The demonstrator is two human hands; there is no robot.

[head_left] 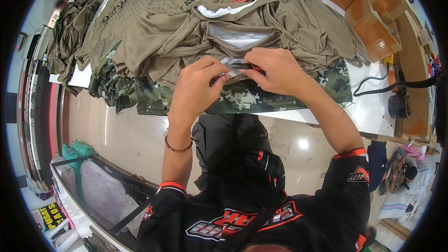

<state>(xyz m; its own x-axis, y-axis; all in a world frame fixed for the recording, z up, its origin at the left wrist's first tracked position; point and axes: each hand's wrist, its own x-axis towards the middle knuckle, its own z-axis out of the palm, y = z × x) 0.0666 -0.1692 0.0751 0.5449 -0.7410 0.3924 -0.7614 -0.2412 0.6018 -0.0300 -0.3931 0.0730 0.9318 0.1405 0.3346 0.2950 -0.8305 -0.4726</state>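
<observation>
Olive-brown shirts [163,42] lie heaped across the table, the nearest with its neck opening and pale inside facing up. My left hand [198,84] pinches the near edge of that shirt's neck, where a bit of whitish cloth shows between thumb and fingers. Closed around small red-and-black thread snips [246,66], my right hand [280,71] holds their blades pointing left at the same edge. The two hands are close together, with a narrow gap between. Under the shirts, green camouflage cloth [247,98] hangs over the table's near edge.
Cardboard boxes [373,32] stand at the far right of the white table [373,112]. A black cable [396,85] runs near a dark round object [400,106] there. More camouflage garments [70,42] are piled at the left. A framed bin with bags [102,186] stands lower left.
</observation>
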